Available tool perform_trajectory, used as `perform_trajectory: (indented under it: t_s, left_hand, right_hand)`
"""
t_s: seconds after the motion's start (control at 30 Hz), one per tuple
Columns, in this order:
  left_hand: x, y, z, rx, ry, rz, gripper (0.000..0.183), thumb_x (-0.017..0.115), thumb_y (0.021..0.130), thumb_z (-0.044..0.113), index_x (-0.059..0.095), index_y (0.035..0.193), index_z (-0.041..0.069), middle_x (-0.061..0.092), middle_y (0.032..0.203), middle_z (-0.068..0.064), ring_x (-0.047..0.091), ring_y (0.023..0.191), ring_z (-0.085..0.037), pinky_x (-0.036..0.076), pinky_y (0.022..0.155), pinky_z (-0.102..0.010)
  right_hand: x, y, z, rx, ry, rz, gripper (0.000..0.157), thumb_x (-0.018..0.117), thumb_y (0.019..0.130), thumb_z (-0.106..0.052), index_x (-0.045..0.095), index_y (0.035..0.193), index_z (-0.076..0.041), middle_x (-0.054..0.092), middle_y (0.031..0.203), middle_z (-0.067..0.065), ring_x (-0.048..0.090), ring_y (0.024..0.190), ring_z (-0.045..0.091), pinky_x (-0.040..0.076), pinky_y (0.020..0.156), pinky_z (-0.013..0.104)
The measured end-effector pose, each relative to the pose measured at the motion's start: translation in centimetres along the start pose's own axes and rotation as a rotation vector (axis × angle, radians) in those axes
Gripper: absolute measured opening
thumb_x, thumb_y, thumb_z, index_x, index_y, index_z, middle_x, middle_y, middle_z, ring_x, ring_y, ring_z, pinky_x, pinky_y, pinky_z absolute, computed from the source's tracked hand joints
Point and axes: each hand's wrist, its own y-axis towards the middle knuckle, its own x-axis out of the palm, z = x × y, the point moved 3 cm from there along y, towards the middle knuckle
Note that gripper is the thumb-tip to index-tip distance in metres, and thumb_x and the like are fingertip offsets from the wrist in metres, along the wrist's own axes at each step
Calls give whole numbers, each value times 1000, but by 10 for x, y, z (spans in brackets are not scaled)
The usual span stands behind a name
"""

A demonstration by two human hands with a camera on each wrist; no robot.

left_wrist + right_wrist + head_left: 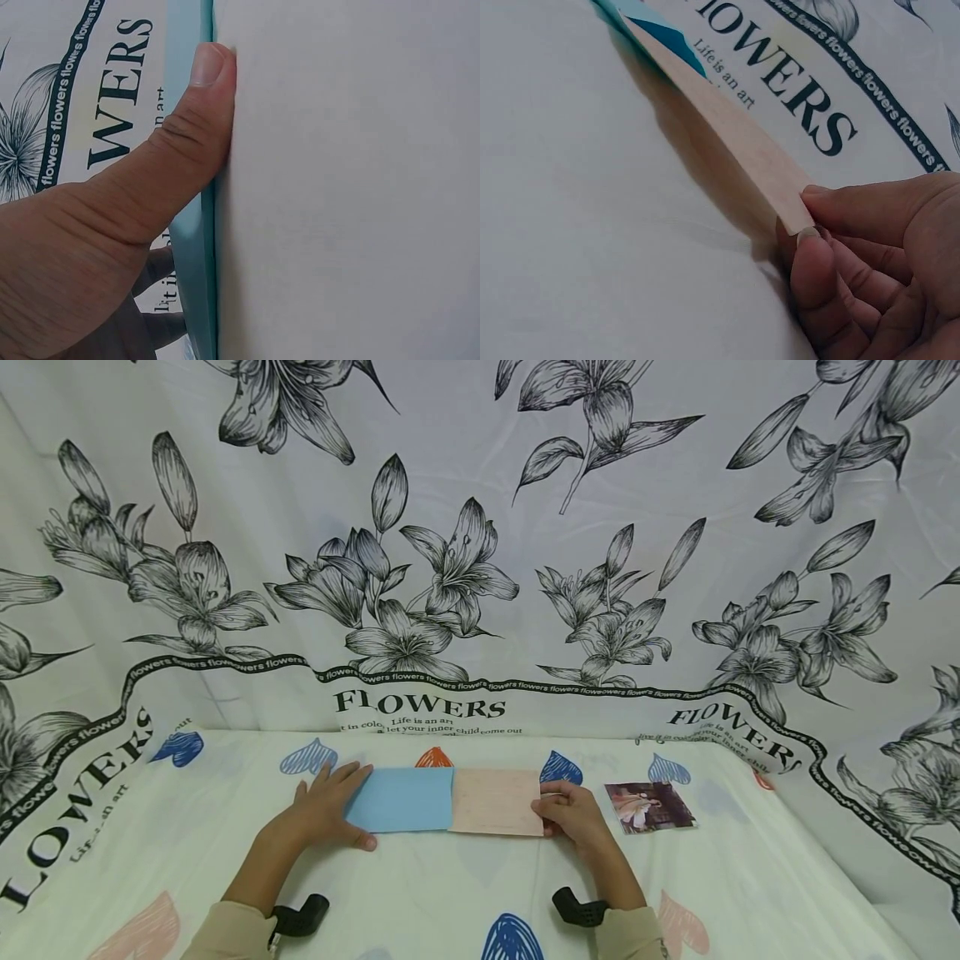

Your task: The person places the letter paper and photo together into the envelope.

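Observation:
A light blue paper panel [401, 800] and a peach paper panel [497, 802] lie edge to edge on the cloth-covered surface; whether they are joined cannot be told. My left hand [330, 806] rests on the blue panel's left end with its fingers spread. In the left wrist view, the thumb of this hand [127, 202] lies along the blue edge [196, 277]. At the other end, my right hand [573, 814] pinches the peach panel's right edge. The right wrist view shows that edge [780, 199] raised a little between thumb and fingers [817, 277].
Right of my right hand lies a small photo print [651, 807]. The white cloth [420, 893] has printed hearts, and a flower-printed curtain [480, 635] hangs behind it. Black wrist devices [302, 916] sit at both sleeves.

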Motion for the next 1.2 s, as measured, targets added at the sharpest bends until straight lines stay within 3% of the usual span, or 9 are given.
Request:
perform_trajectory:
  t_s: [0.3,0.63,0.97,1.2]
  left_hand:
    - [-1,-1,2,3,-1,2,123,78,47,68,34,146,10,28,149,-20,6,134,-55,4,96,-77]
    - [-3,-2,4,5,-9,-1,121,80,48,66,35,146,9,28,149,-21,7,134,-55,4,96,-77]
    - [-1,-1,2,0,-5,0,121,79,48,67,35,145,10,28,149,-21,7,134,-55,4,96,-77]
    - [-2,-2,2,4,0,3,121,79,48,67,35,145,10,28,149,-21,7,134,-55,4,95,-77]
  right_hand:
    - [-1,0,0,12,-59,32,34,75,81,-16,64,110,-4,60,67,4,47,52,13,37,43,24]
    - [2,2,2,-31,-54,24,34,70,83,-9,61,115,-4,63,73,8,57,55,15,48,46,23]
    - [3,4,5,-63,-57,60,30,69,84,-5,61,114,-4,64,74,9,57,54,17,51,48,25]
    - [2,2,1,-81,18,45,31,65,86,0,59,116,0,66,80,13,60,59,18,55,52,30]
